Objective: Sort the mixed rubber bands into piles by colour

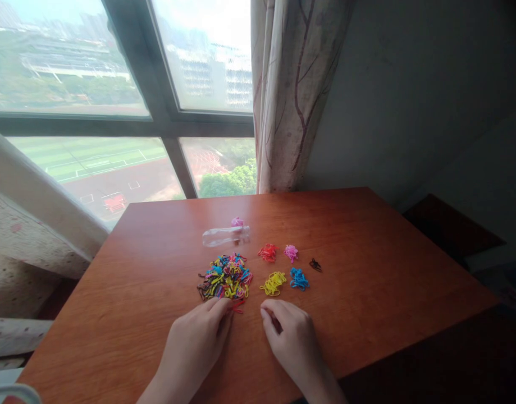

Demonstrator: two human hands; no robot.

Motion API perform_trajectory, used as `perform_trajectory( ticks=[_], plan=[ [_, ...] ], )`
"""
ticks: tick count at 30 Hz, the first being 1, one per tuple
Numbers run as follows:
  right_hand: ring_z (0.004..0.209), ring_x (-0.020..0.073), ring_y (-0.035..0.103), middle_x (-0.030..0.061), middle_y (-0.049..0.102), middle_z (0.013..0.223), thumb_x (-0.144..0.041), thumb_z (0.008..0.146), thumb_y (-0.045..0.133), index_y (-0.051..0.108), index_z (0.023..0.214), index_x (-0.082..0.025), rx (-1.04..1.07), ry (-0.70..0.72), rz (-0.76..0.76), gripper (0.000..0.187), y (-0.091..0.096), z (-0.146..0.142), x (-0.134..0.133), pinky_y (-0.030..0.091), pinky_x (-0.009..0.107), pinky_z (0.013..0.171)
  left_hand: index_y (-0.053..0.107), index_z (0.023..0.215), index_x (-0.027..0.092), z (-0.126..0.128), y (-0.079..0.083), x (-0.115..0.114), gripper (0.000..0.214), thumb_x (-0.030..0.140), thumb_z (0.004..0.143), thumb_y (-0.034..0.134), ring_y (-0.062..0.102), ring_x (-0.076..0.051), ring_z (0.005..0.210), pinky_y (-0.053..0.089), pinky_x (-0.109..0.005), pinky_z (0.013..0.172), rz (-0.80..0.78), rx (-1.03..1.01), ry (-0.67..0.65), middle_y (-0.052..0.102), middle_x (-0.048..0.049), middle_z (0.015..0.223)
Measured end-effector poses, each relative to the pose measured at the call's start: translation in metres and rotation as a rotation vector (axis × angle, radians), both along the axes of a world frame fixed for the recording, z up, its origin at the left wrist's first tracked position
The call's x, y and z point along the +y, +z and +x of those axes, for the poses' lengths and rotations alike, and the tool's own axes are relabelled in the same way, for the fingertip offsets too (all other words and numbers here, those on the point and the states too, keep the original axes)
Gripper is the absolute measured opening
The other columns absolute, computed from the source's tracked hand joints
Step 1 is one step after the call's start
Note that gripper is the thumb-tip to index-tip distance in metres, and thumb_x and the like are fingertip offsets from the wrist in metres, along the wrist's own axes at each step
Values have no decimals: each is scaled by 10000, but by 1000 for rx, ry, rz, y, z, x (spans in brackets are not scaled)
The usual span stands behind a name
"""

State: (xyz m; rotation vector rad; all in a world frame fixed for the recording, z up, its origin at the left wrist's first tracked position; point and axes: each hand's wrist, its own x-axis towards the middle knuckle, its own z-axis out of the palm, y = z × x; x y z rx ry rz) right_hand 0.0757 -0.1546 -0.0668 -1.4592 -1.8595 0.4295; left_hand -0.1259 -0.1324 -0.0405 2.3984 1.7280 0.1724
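Observation:
A mixed pile of small coloured loops (224,278), which look like rubber bands, lies on the wooden table. My left hand (202,331) rests at the near edge of this pile, fingers closed. Some red bands (239,306) show right beside its fingertips; whether it grips them is unclear. My right hand (289,331) is curled in a pinch just below the yellow bands (273,283); what its fingers hold, if anything, is hidden. Sorted by colour, blue bands (298,279), red bands (267,252), pink bands (291,253) and a few black bands (315,265) lie to the right.
Behind the mixed pile, a clear plastic bottle-like container (224,236) lies on its side, with a pink object (237,222) behind it. The table (388,269) stands against a window (165,120) with curtains (283,95). A white curved rim (16,390) shows at lower left.

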Motion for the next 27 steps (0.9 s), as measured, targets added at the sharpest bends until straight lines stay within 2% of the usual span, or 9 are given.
perform_trajectory(
  ticks=[8, 13, 16, 21, 23, 27],
  plan=[
    [680, 146, 633, 7, 669, 757, -180, 933, 474, 633, 867, -227, -11, 0, 4, 179, 0, 0, 0, 410, 229, 655, 636, 876, 256, 1, 7, 1, 223, 231, 948, 426, 711, -180, 764, 443, -233, 609, -57, -10, -16, 740, 5, 874],
    [683, 148, 626, 2, 664, 760, -182, 942, 461, 622, 867, -229, -14, 11, -17, 184, 1, 0, 1, 400, 234, 657, 642, 932, 257, 3, 15, 9, 225, 230, 947, 419, 706, -170, 754, 448, -234, 622, -9, -37, -49, 743, 1, 882],
    [697, 150, 629, 4, 666, 770, -183, 943, 457, 619, 873, -228, -16, 12, -29, 182, 0, 0, 1, 400, 234, 663, 647, 939, 249, 12, 30, 27, 228, 268, 954, 420, 698, -165, 755, 445, -229, 621, 37, -27, -85, 743, -9, 886],
    [703, 150, 636, 6, 667, 769, -177, 932, 458, 625, 864, -225, -1, 17, -30, 186, -1, 0, 0, 412, 232, 668, 648, 873, 222, 41, 53, 73, 195, 239, 917, 458, 681, -171, 731, 432, -228, 599, 31, 38, -139, 733, -28, 855],
    [707, 150, 640, 10, 672, 774, -175, 928, 463, 633, 870, -224, 9, 19, -22, 186, -2, 0, 0, 420, 230, 671, 656, 881, 213, 53, 55, 89, 204, 235, 912, 456, 684, -190, 756, 445, -245, 621, 31, 38, -172, 732, -42, 850],
    [723, 154, 649, 17, 683, 791, -172, 922, 474, 646, 881, -224, 17, 23, -11, 184, -2, 1, -1, 435, 230, 682, 678, 882, 181, 70, 50, 113, 224, 213, 892, 456, 688, -219, 760, 472, -286, 653, 24, 47, -220, 731, -90, 847]
  ],
)
